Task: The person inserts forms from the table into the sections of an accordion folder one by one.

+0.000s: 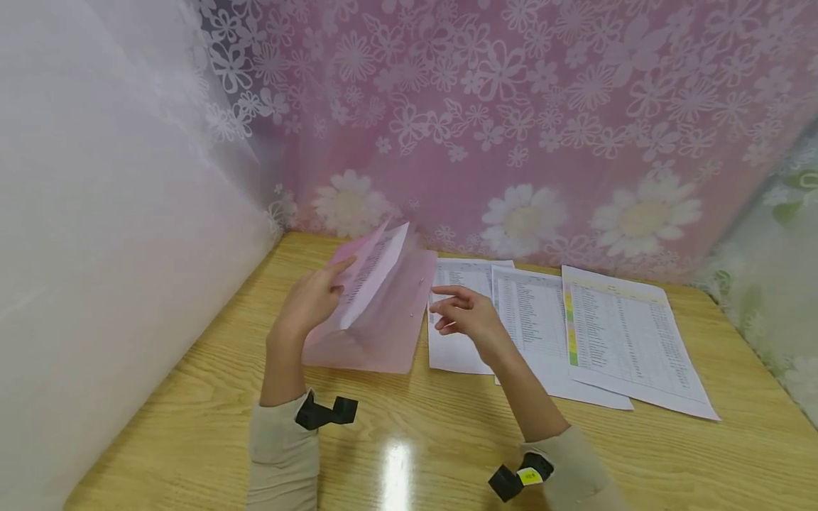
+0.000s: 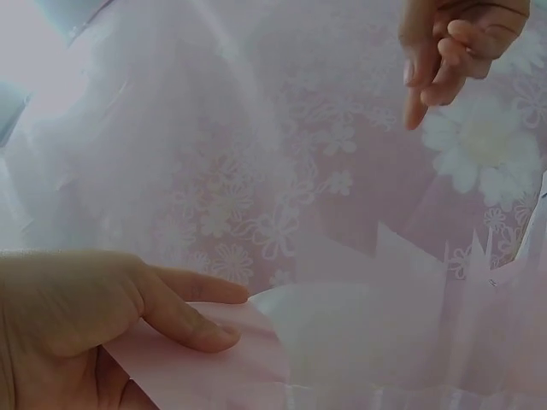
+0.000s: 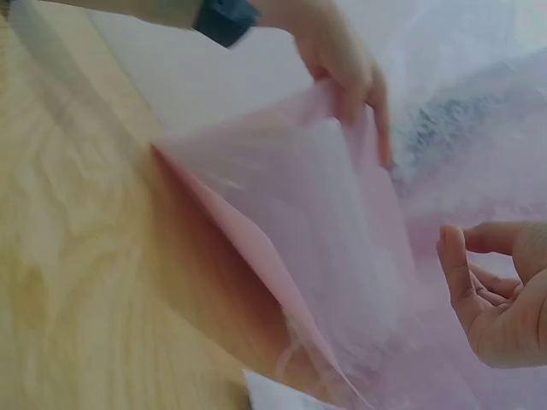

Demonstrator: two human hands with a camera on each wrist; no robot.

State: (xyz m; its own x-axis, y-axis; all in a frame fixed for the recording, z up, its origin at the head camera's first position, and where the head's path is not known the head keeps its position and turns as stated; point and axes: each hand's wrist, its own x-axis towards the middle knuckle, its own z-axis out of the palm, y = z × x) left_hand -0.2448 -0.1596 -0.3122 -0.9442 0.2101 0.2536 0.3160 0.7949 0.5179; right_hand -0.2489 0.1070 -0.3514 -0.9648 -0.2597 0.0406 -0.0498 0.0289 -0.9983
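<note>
A pink folder (image 1: 418, 298) with clear sleeves lies opened at the left of the table. My left hand (image 1: 313, 298) grips its raised left cover, thumb on one face, as the left wrist view (image 2: 188, 320) also shows. A printed sheet (image 1: 377, 277) stands tilted up beside that cover, inside a clear sleeve (image 3: 282, 196). Over the folder's right edge hovers my right hand (image 1: 469, 316), fingers loosely bent with nothing between them. Just beneath and beside it is the nearest printed list (image 1: 460, 355).
Two more printed lists, a middle sheet (image 1: 530, 319) and a right sheet (image 1: 620, 341) with a coloured column, overlap toward the right on the wooden table (image 1: 396, 426). A white curtain (image 1: 128, 213) borders the left; a pink floral curtain (image 1: 447, 177) hangs behind.
</note>
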